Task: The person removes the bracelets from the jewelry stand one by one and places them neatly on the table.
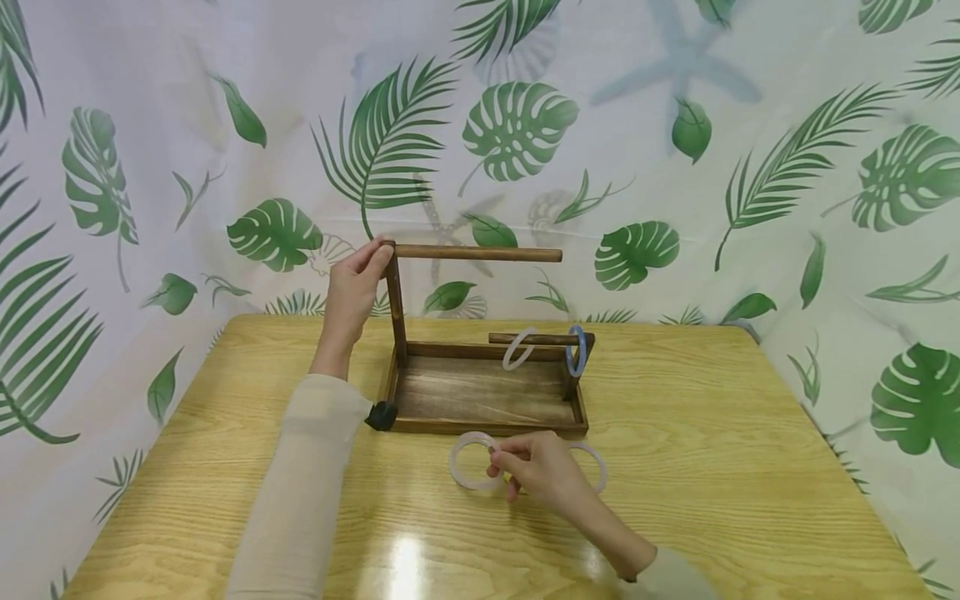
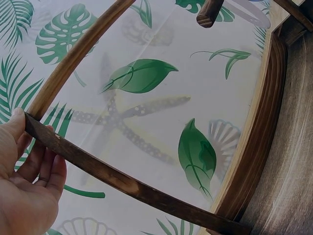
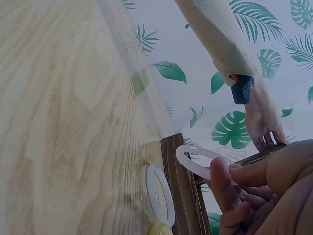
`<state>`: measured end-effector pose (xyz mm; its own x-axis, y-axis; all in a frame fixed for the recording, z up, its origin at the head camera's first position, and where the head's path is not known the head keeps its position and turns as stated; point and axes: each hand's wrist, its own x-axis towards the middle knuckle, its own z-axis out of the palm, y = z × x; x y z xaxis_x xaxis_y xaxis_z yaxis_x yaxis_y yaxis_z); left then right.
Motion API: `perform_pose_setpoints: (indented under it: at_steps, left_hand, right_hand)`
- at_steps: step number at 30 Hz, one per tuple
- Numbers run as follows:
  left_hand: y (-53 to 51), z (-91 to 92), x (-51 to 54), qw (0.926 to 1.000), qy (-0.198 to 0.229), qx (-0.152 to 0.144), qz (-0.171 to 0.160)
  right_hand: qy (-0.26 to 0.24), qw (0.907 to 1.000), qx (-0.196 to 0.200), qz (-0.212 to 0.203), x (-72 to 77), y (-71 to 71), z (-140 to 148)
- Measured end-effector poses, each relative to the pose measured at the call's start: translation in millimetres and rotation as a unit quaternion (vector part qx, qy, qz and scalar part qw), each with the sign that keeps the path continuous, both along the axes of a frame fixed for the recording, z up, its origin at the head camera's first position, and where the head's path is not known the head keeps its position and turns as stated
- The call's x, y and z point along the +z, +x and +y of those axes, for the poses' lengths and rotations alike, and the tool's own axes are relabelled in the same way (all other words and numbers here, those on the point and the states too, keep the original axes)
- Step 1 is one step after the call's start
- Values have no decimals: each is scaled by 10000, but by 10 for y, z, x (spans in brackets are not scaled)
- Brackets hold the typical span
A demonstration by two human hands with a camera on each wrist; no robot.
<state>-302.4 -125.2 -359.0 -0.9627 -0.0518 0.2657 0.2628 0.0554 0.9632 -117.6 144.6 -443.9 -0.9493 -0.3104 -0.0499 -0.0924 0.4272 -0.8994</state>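
My left hand grips the top corner of a dark wooden rack, where the tall post meets the long upper bar. In front of the rack's tray, my right hand pinches a whitish bangle between thumb and fingers. Another pale bangle lies to the right of that hand, partly hidden by it. On the rack's short lower bar hang a whitish bangle and a blue bangle.
Seen from the right wrist, a white bangle lies on the wooden table beside the tray edge, with a small yellow piece at its end. A leaf-patterned cloth hangs behind and at both sides.
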Motion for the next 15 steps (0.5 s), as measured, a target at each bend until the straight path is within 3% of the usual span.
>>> perform_pose_setpoints:
  at_steps: [15]
  left_hand:
    - [-25,2,-20,10000,-7,24,7]
  right_hand:
    - [-135,9995,243,-132,19,-120,-363]
